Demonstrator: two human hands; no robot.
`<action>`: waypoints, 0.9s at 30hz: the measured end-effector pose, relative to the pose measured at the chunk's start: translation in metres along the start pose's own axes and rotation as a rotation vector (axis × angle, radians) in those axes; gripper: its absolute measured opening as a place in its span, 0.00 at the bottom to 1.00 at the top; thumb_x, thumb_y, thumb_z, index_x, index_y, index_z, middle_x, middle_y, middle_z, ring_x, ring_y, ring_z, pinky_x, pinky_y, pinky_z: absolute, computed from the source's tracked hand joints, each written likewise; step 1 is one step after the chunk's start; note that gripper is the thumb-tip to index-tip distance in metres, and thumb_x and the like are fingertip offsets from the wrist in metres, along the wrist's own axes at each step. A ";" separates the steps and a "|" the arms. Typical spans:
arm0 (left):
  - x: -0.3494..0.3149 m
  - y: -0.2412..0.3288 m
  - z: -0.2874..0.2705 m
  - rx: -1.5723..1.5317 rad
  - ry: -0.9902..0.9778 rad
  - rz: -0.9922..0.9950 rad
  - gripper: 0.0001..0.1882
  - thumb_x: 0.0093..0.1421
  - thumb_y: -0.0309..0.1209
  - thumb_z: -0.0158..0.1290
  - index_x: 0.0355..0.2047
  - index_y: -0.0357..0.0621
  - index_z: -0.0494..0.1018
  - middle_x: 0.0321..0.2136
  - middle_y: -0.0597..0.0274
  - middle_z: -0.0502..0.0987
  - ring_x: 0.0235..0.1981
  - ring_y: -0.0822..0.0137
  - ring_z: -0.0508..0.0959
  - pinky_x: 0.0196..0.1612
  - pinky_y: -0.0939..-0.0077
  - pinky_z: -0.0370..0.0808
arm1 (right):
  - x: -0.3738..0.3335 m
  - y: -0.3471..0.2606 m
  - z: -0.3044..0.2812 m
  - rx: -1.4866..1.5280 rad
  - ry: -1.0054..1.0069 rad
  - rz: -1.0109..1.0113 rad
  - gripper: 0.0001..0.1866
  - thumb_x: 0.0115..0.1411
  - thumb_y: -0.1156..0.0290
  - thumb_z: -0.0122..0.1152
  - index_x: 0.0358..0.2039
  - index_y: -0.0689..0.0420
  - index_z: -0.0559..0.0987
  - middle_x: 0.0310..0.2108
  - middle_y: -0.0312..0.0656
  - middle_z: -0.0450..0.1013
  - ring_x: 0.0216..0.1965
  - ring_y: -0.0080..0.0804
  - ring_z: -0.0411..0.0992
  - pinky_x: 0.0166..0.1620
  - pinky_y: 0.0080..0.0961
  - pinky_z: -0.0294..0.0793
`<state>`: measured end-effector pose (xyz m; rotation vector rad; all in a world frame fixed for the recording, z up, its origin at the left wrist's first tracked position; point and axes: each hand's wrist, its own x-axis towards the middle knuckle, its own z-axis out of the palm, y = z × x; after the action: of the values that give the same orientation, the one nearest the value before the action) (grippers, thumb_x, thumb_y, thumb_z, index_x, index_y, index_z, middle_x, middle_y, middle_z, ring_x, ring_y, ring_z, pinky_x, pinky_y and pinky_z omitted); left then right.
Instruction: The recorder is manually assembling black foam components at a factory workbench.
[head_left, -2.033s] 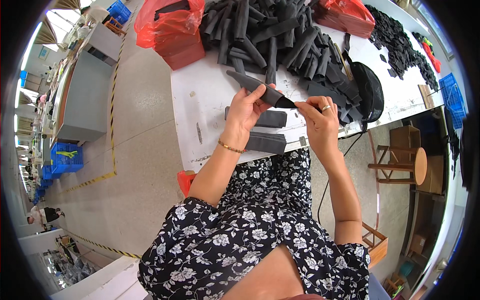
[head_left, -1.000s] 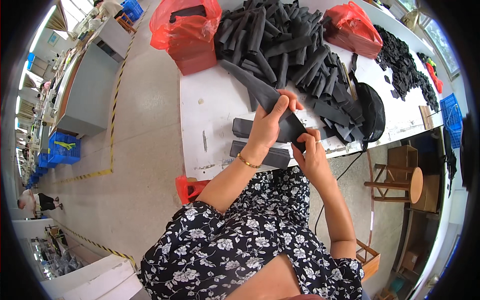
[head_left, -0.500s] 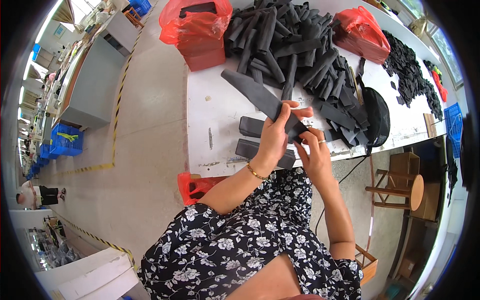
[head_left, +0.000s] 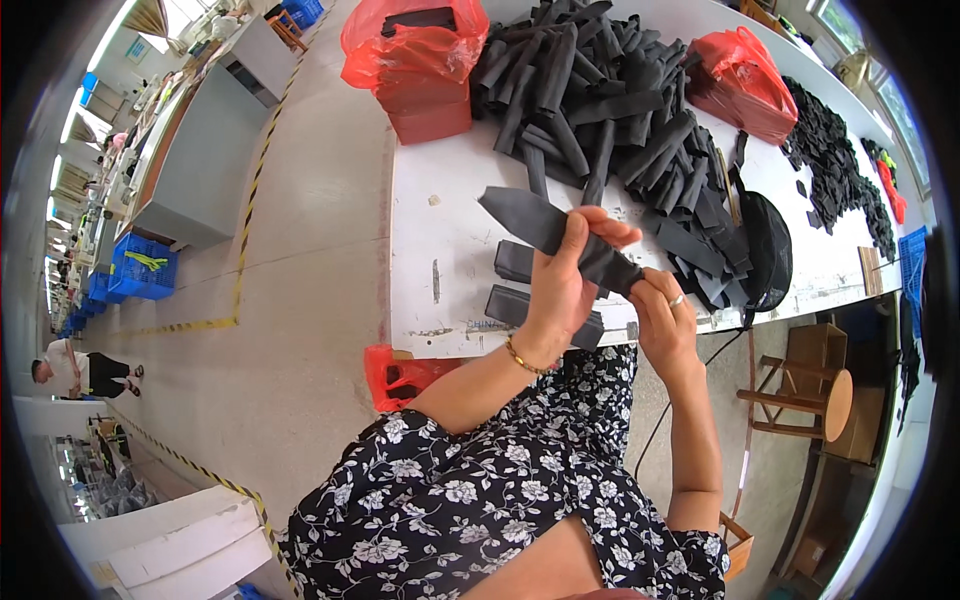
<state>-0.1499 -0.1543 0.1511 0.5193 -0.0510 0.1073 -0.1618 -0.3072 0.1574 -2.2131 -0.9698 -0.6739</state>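
A strip of black fabric [head_left: 528,217] is held above the table's front edge, its flat pointed end reaching to the upper left. My left hand [head_left: 566,275] is closed round its middle, thumb on top, with some fingers partly lifted. At the lower right end, my right hand [head_left: 664,315] pinches the strip between thumb and fingers. Just left of my left hand and partly behind it lie two black folded stacks, an upper one [head_left: 513,261] and a lower one [head_left: 507,304]. A large heap of black rolled strips [head_left: 600,95] covers the table beyond my hands.
The white table [head_left: 420,270] also bears two red plastic bags [head_left: 430,95] [head_left: 742,85], a black mesh item [head_left: 768,250] and small black pieces [head_left: 835,150]. A wooden stool [head_left: 838,405] stands at the right. Across the aisle, a person [head_left: 75,368] stands far left.
My right hand has moved right and slightly down with its end of the strip. The strip's far end has dropped closer to my left hand. The whole view has shifted slightly.
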 end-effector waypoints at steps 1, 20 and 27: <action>-0.004 0.000 0.002 -0.006 -0.002 0.008 0.18 0.68 0.42 0.47 0.43 0.37 0.70 0.36 0.53 0.79 0.43 0.56 0.80 0.52 0.63 0.74 | 0.001 -0.002 -0.002 0.009 0.000 -0.022 0.16 0.45 0.87 0.64 0.36 0.63 0.73 0.36 0.46 0.70 0.31 0.43 0.72 0.32 0.35 0.73; 0.017 0.017 -0.037 0.110 0.121 0.014 0.30 0.62 0.50 0.53 0.53 0.36 0.67 0.42 0.55 0.76 0.46 0.59 0.77 0.50 0.64 0.76 | -0.001 0.007 0.008 -0.059 0.038 -0.046 0.16 0.44 0.88 0.64 0.35 0.64 0.74 0.36 0.48 0.70 0.30 0.43 0.71 0.30 0.34 0.72; 0.017 0.043 -0.051 0.230 0.155 0.181 0.07 0.63 0.27 0.55 0.36 0.34 0.76 0.32 0.52 0.81 0.34 0.58 0.82 0.40 0.70 0.82 | -0.005 0.001 0.005 -0.061 0.043 -0.056 0.15 0.42 0.91 0.64 0.32 0.65 0.75 0.36 0.48 0.69 0.29 0.43 0.71 0.29 0.33 0.71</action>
<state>-0.1364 -0.0906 0.1291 0.7341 0.0665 0.3332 -0.1630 -0.3066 0.1505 -2.2218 -1.0053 -0.7829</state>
